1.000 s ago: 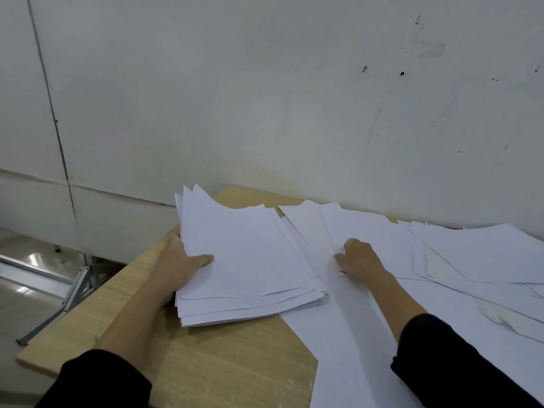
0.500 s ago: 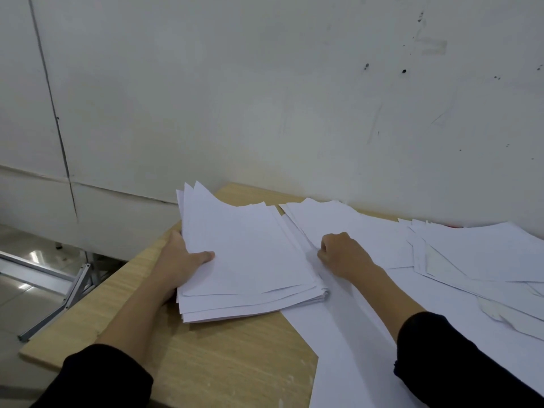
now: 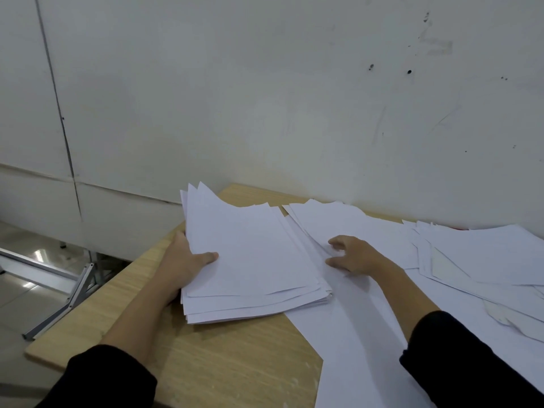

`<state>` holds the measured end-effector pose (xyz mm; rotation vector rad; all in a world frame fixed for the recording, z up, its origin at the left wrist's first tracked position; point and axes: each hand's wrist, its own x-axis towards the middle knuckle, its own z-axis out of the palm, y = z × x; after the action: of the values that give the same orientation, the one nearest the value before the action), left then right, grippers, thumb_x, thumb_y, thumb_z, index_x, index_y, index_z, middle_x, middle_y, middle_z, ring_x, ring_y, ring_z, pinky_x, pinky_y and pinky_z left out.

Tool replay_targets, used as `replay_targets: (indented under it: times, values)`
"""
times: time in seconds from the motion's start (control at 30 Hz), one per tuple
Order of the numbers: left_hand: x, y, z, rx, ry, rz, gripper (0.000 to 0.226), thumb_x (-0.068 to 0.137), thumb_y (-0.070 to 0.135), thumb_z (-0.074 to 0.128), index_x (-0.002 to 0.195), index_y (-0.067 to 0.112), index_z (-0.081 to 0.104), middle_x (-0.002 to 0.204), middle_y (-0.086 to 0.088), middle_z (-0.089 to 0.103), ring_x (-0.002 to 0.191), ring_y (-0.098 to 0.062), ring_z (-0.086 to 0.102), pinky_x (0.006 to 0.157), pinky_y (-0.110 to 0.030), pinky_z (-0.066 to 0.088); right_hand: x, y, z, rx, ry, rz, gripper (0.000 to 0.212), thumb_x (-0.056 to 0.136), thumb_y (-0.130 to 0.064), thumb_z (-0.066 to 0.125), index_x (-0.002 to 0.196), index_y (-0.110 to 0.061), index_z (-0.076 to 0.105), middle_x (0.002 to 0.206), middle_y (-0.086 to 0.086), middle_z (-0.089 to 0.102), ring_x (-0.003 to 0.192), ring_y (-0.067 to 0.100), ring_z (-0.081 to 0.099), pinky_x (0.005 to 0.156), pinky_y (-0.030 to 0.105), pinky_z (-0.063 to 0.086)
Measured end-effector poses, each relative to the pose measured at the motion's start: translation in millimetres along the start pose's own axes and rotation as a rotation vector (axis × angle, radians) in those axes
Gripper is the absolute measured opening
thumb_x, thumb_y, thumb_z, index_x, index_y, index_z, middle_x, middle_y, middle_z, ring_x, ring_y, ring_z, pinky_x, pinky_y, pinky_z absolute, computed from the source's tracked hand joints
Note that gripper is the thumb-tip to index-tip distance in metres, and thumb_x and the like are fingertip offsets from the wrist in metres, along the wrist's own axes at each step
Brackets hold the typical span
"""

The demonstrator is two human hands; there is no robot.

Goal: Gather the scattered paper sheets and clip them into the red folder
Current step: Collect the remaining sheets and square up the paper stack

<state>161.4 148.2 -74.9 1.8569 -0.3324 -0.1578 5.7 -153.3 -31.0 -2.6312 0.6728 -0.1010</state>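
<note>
A stack of white paper sheets [image 3: 253,260] lies at the left end of the wooden table [image 3: 229,363], its edges uneven. My left hand [image 3: 182,263] grips the stack's left edge, thumb on top and fingers underneath. My right hand [image 3: 359,256] rests just right of the stack on loose sheets [image 3: 362,222], with its fingers and thumb spread and bent on the paper. More scattered sheets [image 3: 485,254] cover the table's right side. A thin red sliver [image 3: 459,228], possibly the red folder, shows under them by the wall.
A white wall [image 3: 294,113] runs close behind the table. The table's left edge drops to a tiled floor, where a metal frame [image 3: 59,278] lies. One long sheet [image 3: 353,348] reaches to the table's near edge.
My right hand slid left toward the stack and went from a curled fist to spread fingers on the loose sheets. My left hand and the stack have stayed put.
</note>
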Motion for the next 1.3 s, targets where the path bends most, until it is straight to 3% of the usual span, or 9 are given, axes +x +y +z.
replay_targets:
  times: [0.1,0.27,0.43,0.63,0.73,0.93,1.17,1.23,1.3]
  values:
    - [1,0,-1,0.009,-0.002,-0.001,0.068,0.075,0.019,0.078,0.131,0.013,0.039,0.123,-0.002,0.056,0.104,-0.021,0.056,0.075,-0.03,0.044,-1,2,2,0.022,0.022,-0.01,0.052,0.092,-0.015,0.058,0.141,-0.017,0.04,0.138,0.006,0.051,0.121,0.023,0.052,0.073,0.021,0.048]
    - [-1,1,-1,0.017,-0.002,0.001,0.07,0.075,0.02,0.078,0.133,0.014,0.038,0.122,-0.001,0.057,0.104,-0.021,0.056,0.075,-0.031,0.045,-3,-7,10,-0.302,0.133,-0.223,0.067,0.084,0.007,0.039,0.136,-0.035,0.04,0.126,0.004,0.041,0.097,0.026,0.057,0.07,0.03,0.046]
    - [-3,2,-1,0.025,-0.005,0.005,0.07,0.075,0.02,0.077,0.133,0.014,0.038,0.122,-0.001,0.056,0.105,-0.022,0.056,0.076,-0.031,0.045,-4,-9,5,-0.424,0.277,-0.206,0.019,0.085,-0.014,0.051,0.104,-0.011,0.052,0.095,0.004,0.044,0.069,0.024,0.049,0.058,0.026,0.037]
    - [-2,2,-1,0.023,-0.007,0.0,0.068,0.076,0.021,0.076,0.133,0.014,0.039,0.121,0.0,0.056,0.104,-0.021,0.056,0.071,-0.029,0.044,-7,-21,-14,-0.479,0.511,-0.212,0.063,0.087,0.009,0.035,0.144,-0.018,0.031,0.078,0.01,0.056,0.062,0.025,0.052,0.056,0.029,0.038]
    - [-1,3,-1,-0.01,-0.012,-0.008,0.058,0.082,0.025,0.069,0.132,0.016,0.041,0.12,0.0,0.059,0.1,-0.02,0.059,0.067,-0.027,0.044,-13,-45,-19,-0.403,0.596,-0.253,0.04,0.088,0.011,0.038,0.124,-0.004,0.047,0.081,0.016,0.064,0.071,0.033,0.063,0.055,0.03,0.035]
    - [-8,13,-2,-0.254,-0.033,-0.114,0.037,0.097,0.046,0.037,0.119,0.021,0.054,0.109,0.001,0.064,0.093,-0.018,0.063,0.068,-0.034,0.047,-38,-115,8,-0.509,0.508,-0.387,0.015,0.096,-0.005,0.041,0.108,-0.008,0.051,0.089,0.014,0.064,0.079,0.034,0.064,0.057,0.031,0.033]
    - [-8,12,-4,-0.41,-0.169,-0.098,0.071,0.081,0.079,0.034,0.132,0.034,0.051,0.125,0.004,0.063,0.115,-0.02,0.06,0.103,-0.045,0.043,-71,-163,61,-0.44,0.271,-0.49,0.014,0.09,0.004,0.041,0.09,-0.01,0.043,0.062,0.001,0.028,0.051,0.019,0.034,0.044,0.026,0.014]
    - [-9,15,-5,-0.397,-0.168,-0.1,0.064,0.083,0.074,0.04,0.128,0.031,0.054,0.12,0.004,0.066,0.11,-0.02,0.063,0.098,-0.044,0.047,-72,-168,67,-0.305,0.2,-0.5,0.007,0.096,-0.007,0.041,0.097,-0.008,0.047,0.068,0.005,0.044,0.054,0.018,0.039,0.045,0.024,0.024]
    - [-12,17,-4,-0.352,-0.13,-0.071,0.039,0.089,0.057,0.05,0.114,0.028,0.061,0.107,0.004,0.071,0.095,-0.018,0.069,0.081,-0.037,0.054,-71,-168,64,-0.122,0.092,-0.464,0.03,0.099,-0.033,0.041,0.111,-0.009,0.054,0.093,0.009,0.062,0.075,0.023,0.057,0.059,0.028,0.043]
